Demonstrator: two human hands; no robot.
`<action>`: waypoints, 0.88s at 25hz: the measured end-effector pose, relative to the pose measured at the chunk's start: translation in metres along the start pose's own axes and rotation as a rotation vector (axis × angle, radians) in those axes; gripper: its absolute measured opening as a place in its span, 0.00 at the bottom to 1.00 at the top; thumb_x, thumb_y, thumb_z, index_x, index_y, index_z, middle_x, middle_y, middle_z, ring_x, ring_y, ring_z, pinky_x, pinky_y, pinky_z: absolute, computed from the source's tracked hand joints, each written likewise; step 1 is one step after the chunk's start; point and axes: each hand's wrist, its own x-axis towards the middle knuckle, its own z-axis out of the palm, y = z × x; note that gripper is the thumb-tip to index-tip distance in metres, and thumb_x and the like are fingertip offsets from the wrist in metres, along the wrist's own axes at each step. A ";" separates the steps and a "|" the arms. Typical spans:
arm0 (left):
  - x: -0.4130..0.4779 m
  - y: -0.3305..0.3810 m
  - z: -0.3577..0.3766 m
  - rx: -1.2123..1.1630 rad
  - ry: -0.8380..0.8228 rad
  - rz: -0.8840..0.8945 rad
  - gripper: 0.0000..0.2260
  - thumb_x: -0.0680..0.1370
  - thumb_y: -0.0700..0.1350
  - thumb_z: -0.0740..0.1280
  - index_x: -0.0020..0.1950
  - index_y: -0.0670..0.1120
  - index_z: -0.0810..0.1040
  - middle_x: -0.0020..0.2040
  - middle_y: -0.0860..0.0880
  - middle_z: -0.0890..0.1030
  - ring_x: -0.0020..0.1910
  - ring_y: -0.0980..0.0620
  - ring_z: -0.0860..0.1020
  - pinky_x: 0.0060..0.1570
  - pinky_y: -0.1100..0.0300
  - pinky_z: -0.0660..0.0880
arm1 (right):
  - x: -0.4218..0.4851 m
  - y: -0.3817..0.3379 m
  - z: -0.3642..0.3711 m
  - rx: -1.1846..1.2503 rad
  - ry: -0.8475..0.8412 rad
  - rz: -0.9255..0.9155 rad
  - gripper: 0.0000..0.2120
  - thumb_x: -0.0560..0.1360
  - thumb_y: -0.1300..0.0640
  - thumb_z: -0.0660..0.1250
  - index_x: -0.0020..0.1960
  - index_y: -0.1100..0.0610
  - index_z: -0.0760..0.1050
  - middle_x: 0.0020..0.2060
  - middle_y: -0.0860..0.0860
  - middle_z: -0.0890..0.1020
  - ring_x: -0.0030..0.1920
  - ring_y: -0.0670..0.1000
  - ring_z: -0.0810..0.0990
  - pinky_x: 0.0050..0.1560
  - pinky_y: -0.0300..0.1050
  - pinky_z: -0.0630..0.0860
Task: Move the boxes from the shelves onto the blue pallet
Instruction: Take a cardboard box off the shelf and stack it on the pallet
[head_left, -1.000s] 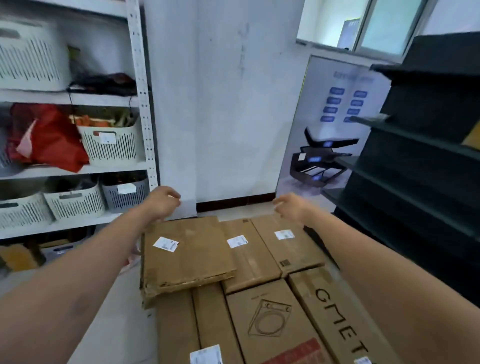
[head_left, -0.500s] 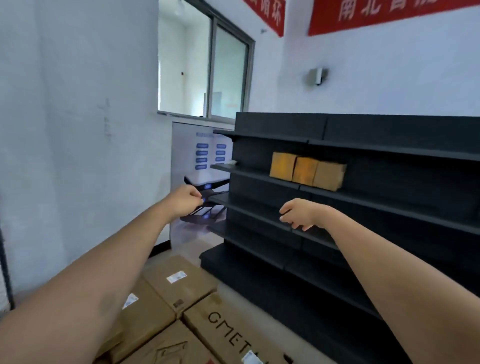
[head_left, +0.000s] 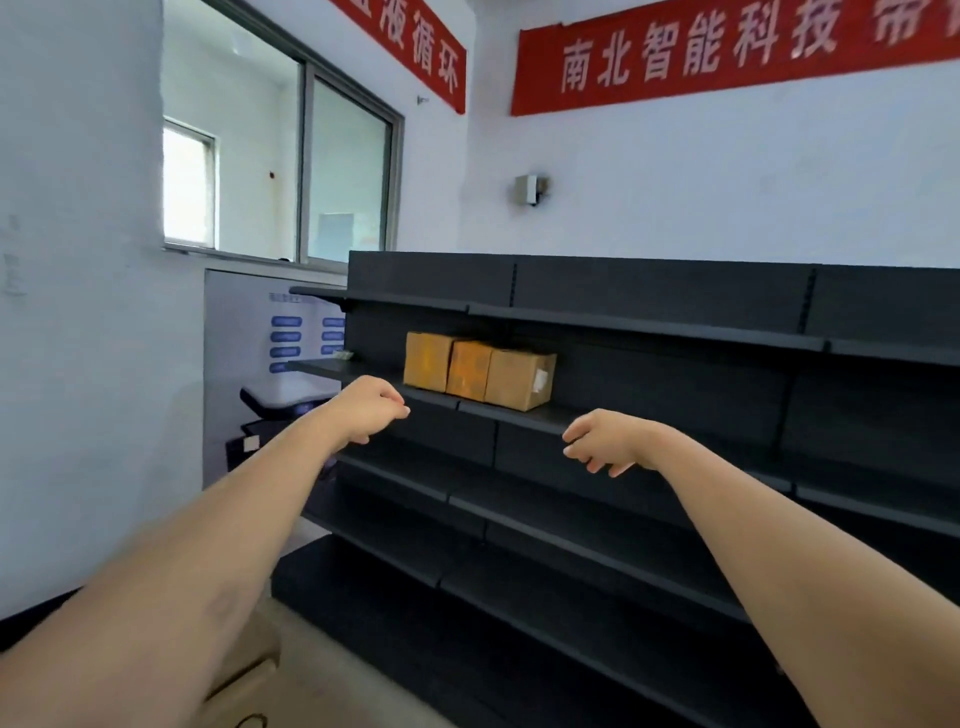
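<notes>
The black shelving (head_left: 649, 291) is being faced; three cardboard boxes (head_left: 480, 370) are being carried side by side on its second tier down (the blue pallet is out of view). The left hand (head_left: 366, 410) and right hand (head_left: 605, 440) are being held loosely curled and empty, short of the boxes. One box is best gripped at opposite sides

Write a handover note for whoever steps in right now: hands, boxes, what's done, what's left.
Left hand: empty, fingers loosely curled, raised before the shelves.
Right hand: the same.
Three boxes sit side by side on one shelf, untouched, just beyond the hands.
The pallet is out of view; some cardboard shows at the lower left.
Done: cannot tell from here.
Left: carry the three boxes to the pallet.
</notes>
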 end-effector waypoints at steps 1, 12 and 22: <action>0.017 0.015 0.021 -0.010 -0.018 0.001 0.08 0.79 0.45 0.64 0.57 0.48 0.76 0.57 0.47 0.76 0.58 0.46 0.75 0.50 0.53 0.74 | 0.013 0.021 -0.014 -0.003 0.010 0.011 0.19 0.80 0.56 0.60 0.70 0.54 0.68 0.59 0.56 0.77 0.57 0.54 0.79 0.55 0.49 0.77; 0.306 0.040 0.173 0.071 0.041 0.095 0.15 0.78 0.44 0.65 0.64 0.44 0.74 0.62 0.45 0.76 0.60 0.47 0.74 0.60 0.52 0.72 | 0.286 0.160 -0.070 0.136 0.104 0.002 0.19 0.79 0.56 0.62 0.70 0.53 0.68 0.58 0.52 0.78 0.56 0.51 0.79 0.56 0.48 0.78; 0.610 0.019 0.255 0.228 0.087 0.125 0.23 0.78 0.37 0.60 0.74 0.45 0.64 0.72 0.43 0.66 0.58 0.45 0.76 0.51 0.58 0.74 | 0.599 0.192 -0.101 0.214 0.088 -0.040 0.26 0.78 0.55 0.65 0.74 0.51 0.62 0.63 0.54 0.73 0.56 0.52 0.75 0.52 0.48 0.77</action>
